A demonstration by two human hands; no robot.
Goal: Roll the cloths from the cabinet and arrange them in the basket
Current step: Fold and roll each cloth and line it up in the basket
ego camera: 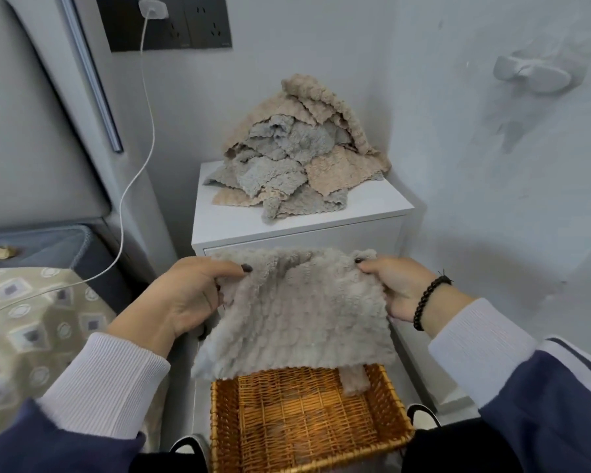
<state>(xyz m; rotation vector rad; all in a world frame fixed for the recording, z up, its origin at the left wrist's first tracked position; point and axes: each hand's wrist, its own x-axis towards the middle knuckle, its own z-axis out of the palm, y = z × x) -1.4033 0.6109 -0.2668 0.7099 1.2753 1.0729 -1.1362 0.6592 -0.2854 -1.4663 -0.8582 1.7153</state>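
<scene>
Evidently the task is at its opening step: one cloth has been taken up and spread, and nothing rolled shows in the basket. Taking the white cabinet (301, 216) as landmark, the heap of beige and grey cloths (297, 148) sits piled on its top, pushed toward the wall corner behind. In front of the cabinet's face, held in the air, hangs the grey cloth (294, 312), fluffy and wavy-textured, stretched flat between two hands. Below that, nearer the person than the cabinet, the wicker basket (226, 421) stands with its woven floor bare where it shows; the cloth's lower edge dangles over its far rim, and one narrow corner droops inside.

The left hand (185, 295) pinches the cloth's upper left corner, thumb on top and fingers curled behind. The right hand (389, 288) pinches the upper right corner likewise, a dark bead bracelet (427, 302) on its wrist.

By my judgement the next move calls for folding or laying the cloth even, then turning it from one edge into a tight roll; soft pile will likely spring loose unless kept snug before it goes into the basket.

As for writing, none can be read: the wall sockets (164, 22) above and left of the cabinet, with a white charger and cable, show no legible brand.
</scene>
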